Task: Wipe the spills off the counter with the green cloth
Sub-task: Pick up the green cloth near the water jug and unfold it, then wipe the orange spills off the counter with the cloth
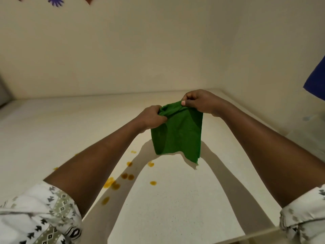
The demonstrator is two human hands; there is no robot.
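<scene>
A green cloth (177, 134) hangs in the air above the pale counter (175, 208), folded and held by its top edge. My left hand (151, 118) grips its upper left corner and my right hand (198, 101) pinches its upper right corner. Its lower edge dangles just above the counter surface. Several orange-yellow spill drops (127, 176) dot the counter below and to the left of the cloth, between my forearms, with one drop (153, 182) further right and another (105, 200) nearer to me.
A cream wall (158, 50) rises behind the counter and another closes its right side. A blue object (316, 80) hangs at the right edge. Purple and brown decorations (54, 0) sit at the top left of the wall.
</scene>
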